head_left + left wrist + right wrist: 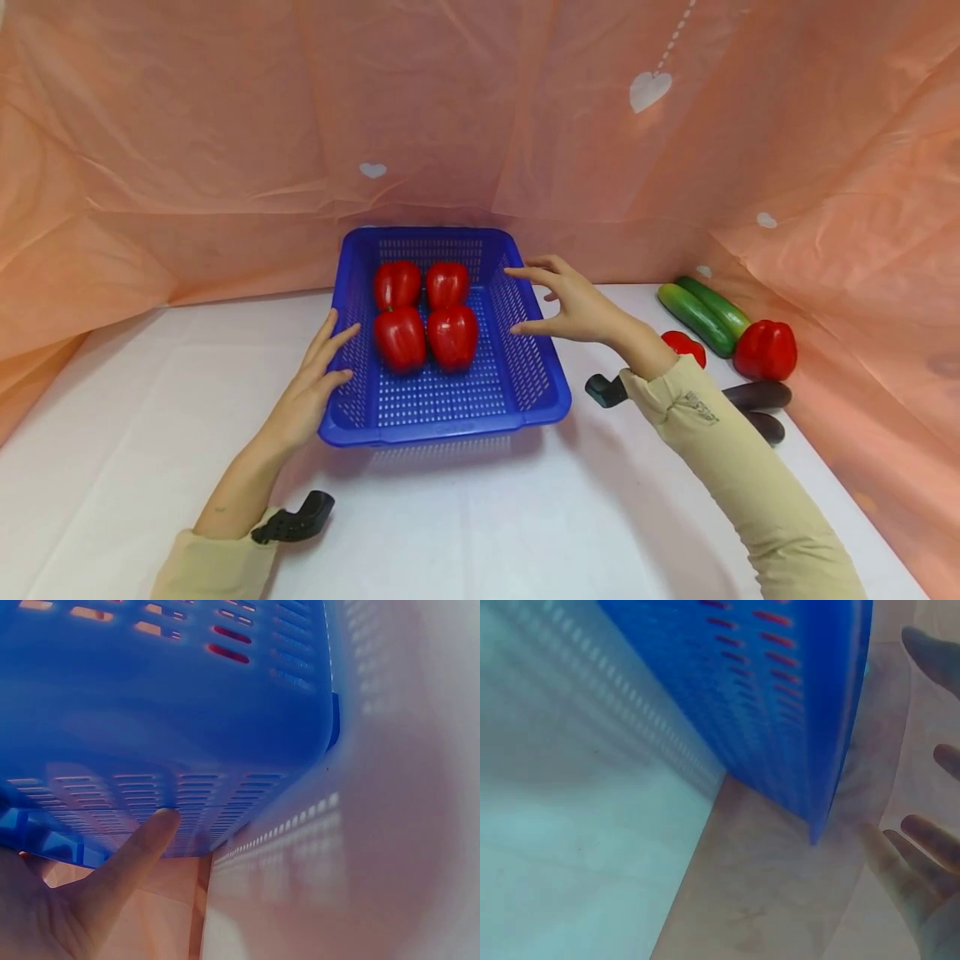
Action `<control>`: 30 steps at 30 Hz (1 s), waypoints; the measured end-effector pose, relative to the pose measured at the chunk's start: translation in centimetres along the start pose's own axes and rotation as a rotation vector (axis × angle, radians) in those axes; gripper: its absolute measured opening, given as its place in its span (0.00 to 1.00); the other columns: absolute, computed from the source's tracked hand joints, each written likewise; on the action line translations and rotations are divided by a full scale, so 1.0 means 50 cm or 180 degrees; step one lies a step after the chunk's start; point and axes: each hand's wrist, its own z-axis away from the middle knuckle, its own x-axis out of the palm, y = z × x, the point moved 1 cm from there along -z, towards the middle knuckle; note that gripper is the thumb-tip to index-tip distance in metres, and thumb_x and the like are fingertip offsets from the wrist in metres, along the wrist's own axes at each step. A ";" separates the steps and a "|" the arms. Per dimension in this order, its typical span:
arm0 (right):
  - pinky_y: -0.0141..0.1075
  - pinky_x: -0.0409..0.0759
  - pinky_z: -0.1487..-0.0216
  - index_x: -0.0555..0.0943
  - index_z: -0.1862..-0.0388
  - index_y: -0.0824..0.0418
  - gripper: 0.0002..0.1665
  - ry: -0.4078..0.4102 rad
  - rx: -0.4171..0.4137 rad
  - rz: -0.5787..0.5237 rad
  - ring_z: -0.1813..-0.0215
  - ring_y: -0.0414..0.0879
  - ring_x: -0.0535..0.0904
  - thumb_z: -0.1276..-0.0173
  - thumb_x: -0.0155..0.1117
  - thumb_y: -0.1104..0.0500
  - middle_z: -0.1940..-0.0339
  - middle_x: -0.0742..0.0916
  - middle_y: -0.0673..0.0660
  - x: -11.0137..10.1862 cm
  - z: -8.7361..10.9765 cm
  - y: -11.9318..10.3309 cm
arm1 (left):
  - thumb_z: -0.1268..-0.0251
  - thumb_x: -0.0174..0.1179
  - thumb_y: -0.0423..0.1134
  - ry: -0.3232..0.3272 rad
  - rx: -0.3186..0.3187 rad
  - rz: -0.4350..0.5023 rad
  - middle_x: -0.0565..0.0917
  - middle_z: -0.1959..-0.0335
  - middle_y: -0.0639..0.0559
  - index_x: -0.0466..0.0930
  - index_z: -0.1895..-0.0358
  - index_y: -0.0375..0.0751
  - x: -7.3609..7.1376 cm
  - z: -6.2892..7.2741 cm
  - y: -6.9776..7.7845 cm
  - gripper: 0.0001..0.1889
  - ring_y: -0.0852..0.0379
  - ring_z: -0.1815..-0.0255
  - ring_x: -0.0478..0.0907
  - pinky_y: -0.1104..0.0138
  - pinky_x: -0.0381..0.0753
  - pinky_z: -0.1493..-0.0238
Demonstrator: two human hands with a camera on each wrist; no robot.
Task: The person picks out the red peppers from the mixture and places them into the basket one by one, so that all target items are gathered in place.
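A blue perforated plastic basket (450, 429) stands on the white table with several red bell peppers (453, 337) grouped inside it. At its left side is my left hand (303, 400), with fingers extended by the rim. In the left wrist view the straight thumb (142, 844) lies along the slotted outer wall of the basket (187, 712). My right hand (577, 307) hovers over the right rim, its thumb and fingers spread and holding nothing. From the right wrist, the fingers (907, 877) show apart from the basket wall (825, 697).
To the right lie two cucumbers (697, 318), a red bell pepper (767, 350), another red pepper (684, 346) partly behind the right forearm, and dark eggplants (761, 394). An orange cloth (465, 100) with white hearts hangs behind the white table (450, 533).
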 end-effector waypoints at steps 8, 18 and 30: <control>0.52 0.76 0.40 0.68 0.30 0.56 0.46 0.0107 0.0187 0.0012 0.30 0.59 0.64 0.47 0.76 0.51 0.27 0.62 0.64 -0.002 0.022 0.022 | 0.33 0.41 0.26 0.0000 -0.0018 -0.0003 0.35 0.21 0.41 0.56 0.29 0.29 0.001 0.000 -0.001 0.28 0.38 0.22 0.29 0.36 0.31 0.30; 0.54 0.76 0.42 0.70 0.32 0.57 0.41 0.0358 0.0147 0.0101 0.28 0.61 0.61 0.45 0.74 0.55 0.28 0.63 0.66 0.001 0.059 0.069 | 0.33 0.41 0.26 0.0010 0.0013 -0.0020 0.35 0.21 0.40 0.56 0.29 0.28 0.001 0.000 -0.002 0.28 0.38 0.22 0.29 0.36 0.31 0.30; 0.55 0.77 0.44 0.71 0.33 0.63 0.38 0.0463 0.0223 0.0258 0.34 0.63 0.68 0.42 0.72 0.57 0.29 0.62 0.68 -0.003 0.102 0.110 | 0.33 0.41 0.26 -0.0001 0.0045 -0.0011 0.34 0.21 0.39 0.56 0.29 0.28 0.001 0.000 -0.004 0.27 0.37 0.22 0.28 0.36 0.30 0.30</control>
